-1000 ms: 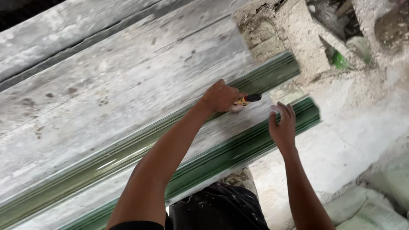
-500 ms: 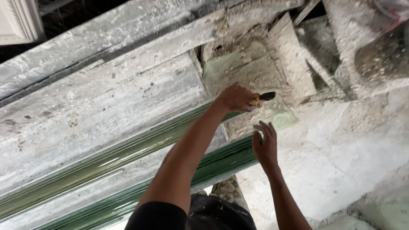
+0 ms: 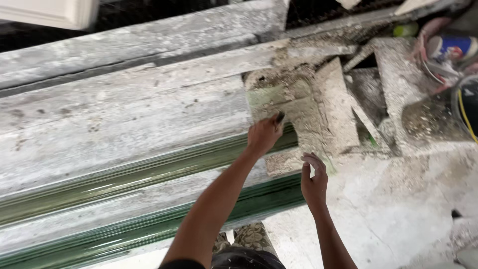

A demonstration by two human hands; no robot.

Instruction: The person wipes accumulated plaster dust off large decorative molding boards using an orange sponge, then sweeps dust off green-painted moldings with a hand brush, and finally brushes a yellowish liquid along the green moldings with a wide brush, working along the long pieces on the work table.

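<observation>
Head view: left hand (image 3: 264, 135), closed round a dark-handled tool (image 3: 280, 117), works at the end of the upper glossy green ribbed moulding strip (image 3: 149, 172), while the right hand (image 3: 313, 182), at four o'clock, hovers half-open and empty, apparently for balance.

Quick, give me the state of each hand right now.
Left hand: closed in a grip on a dark-handled tool.
Right hand: open, fingers loosely curled, holding nothing, beside the green moulding.

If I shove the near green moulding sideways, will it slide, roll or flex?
The near green moulding looks long, glossy and ridged, so it would probably slide rather than roll. Its wet-looking sheen suggests a slippery grip. It lies along the dusty plank, apparently supported, so little flex seems likely.
</observation>
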